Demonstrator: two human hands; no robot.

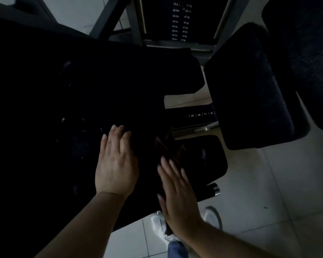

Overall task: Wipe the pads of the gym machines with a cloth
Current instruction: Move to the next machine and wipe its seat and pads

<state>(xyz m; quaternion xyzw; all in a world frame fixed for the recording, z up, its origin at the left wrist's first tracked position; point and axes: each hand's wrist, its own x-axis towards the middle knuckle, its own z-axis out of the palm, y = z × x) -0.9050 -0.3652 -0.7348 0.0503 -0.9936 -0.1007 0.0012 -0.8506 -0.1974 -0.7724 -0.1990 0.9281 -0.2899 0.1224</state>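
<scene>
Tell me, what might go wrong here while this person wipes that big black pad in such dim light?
The dark reddish cloth lies ahead of the right hand's straight fingers, near the large black pad's notched edge; it could slide off onto the tiled floor.

The pale specks further left on the pad are easy to miss in this gloom.

The left hand lies flat, bare on the unwiped surface, and may pick up grime.

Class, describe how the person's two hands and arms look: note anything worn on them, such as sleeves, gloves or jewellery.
Both the left hand and the right hand are bare: no gloves, and no rings or watch show. The forearms are uncovered as far as the frame's bottom edge, so no sleeves are in view. The fingernails look short and unpainted.
</scene>
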